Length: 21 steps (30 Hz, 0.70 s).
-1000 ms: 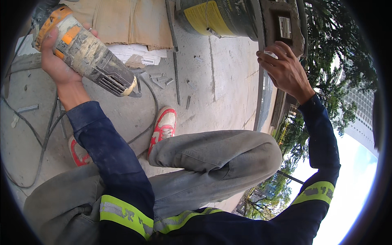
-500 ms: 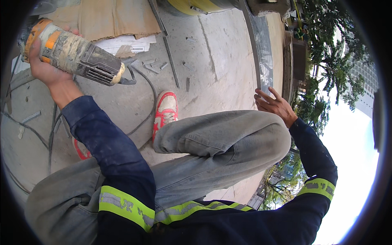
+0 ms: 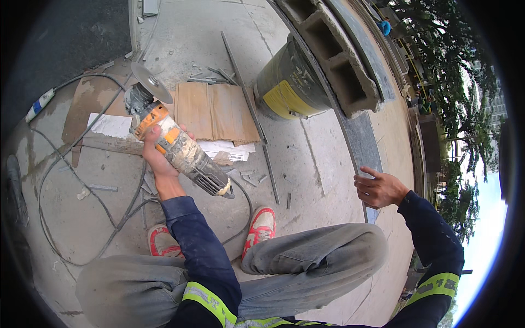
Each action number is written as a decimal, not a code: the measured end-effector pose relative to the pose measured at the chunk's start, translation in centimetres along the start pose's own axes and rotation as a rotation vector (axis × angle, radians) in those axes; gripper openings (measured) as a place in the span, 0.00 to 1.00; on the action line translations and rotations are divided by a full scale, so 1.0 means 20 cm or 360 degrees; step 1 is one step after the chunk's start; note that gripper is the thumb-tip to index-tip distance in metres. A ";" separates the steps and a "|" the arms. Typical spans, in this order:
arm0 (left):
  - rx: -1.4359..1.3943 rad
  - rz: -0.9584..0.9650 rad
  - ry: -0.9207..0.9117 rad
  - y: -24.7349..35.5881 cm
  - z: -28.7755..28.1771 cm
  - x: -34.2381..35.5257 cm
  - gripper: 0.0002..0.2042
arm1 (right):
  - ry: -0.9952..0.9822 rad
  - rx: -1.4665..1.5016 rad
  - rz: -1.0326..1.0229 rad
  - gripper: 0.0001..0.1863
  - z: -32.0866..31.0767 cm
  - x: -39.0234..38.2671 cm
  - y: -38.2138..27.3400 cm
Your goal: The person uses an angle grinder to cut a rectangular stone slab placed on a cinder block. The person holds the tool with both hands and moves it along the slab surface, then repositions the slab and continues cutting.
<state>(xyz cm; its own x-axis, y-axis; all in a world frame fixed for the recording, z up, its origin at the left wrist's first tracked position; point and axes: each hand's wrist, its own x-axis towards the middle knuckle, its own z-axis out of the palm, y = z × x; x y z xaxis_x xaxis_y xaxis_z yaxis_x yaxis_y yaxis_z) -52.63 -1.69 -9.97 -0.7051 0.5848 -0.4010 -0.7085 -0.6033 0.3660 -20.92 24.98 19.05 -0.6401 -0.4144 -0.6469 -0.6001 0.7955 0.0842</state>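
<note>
An angle grinder (image 3: 188, 156) with a dusty orange and dark body is raised off the floor. My left hand (image 3: 158, 164) wraps round it near the orange head, and its thin cutting disc (image 3: 152, 83) points up and away from me. My right hand (image 3: 380, 189) hovers over or rests at the near end of a long grey slab strip (image 3: 361, 139); contact cannot be made out. Its fingers are loosely bent and apart, with nothing in them. A hollow concrete block (image 3: 328, 44) sits on the strip farther along.
Beneath the slab stands a dark bucket (image 3: 292, 82) with a yellow label. Flattened cardboard (image 3: 216, 112), paper (image 3: 112, 124) and thin offcuts (image 3: 252, 177) litter the concrete floor. Looped cable (image 3: 117, 224) runs at the left, with a plug connector (image 3: 41, 105). Two red-and-white shoes (image 3: 261, 229) are mine.
The view has shifted, showing the grinder's disc, bucket and block more fully. My left hand still grips the grinder. My right hand's fingers are now more bent by the slab.
</note>
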 end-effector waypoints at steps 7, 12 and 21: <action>-0.0011 0.0136 0.0066 0.04 -0.02 -0.02 0.23 | 0.0020 0.0036 -0.0167 0.08 -0.08 0.25 0.33; -0.0021 0.0166 0.0087 0.07 -0.03 -0.04 0.24 | -0.0117 0.0322 -0.0160 0.08 0.15 -0.05 0.00; 0.0067 0.0100 0.0148 0.08 -0.01 -0.06 0.24 | -0.0159 0.0602 0.0031 0.12 0.22 -0.21 -0.26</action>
<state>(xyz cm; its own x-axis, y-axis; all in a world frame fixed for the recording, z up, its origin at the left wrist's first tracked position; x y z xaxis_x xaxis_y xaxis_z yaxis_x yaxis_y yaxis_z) -52.92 -3.54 -9.01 -0.7439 0.4927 -0.4515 -0.6650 -0.6128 0.4269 -13.08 24.57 17.90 -0.5883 -0.3676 -0.7203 -0.3571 0.9173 -0.1764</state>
